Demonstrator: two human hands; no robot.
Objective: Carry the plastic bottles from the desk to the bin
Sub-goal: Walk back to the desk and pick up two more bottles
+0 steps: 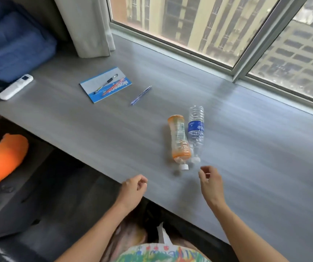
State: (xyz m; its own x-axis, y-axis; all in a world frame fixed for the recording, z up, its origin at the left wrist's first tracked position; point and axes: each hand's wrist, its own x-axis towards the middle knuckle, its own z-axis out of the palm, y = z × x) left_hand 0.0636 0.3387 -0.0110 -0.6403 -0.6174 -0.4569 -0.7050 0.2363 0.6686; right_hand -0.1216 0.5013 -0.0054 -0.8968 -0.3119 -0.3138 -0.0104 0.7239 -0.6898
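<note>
The blue fabric bag (14, 44) at far left is cut off by the picture's edge, as is the orange cushion (2, 159) below it. The print on the blue-and-white notepad (105, 84) is blurred. The grey wood-grain counter (265, 176) runs off right.

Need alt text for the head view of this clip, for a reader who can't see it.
Two empty hands, left hand and right hand, reach over a grey desk toward an orange bottle and a clear water bottle lying side by side, caps toward the person. Farther left lie a notebook, pens and a white remote.
</note>
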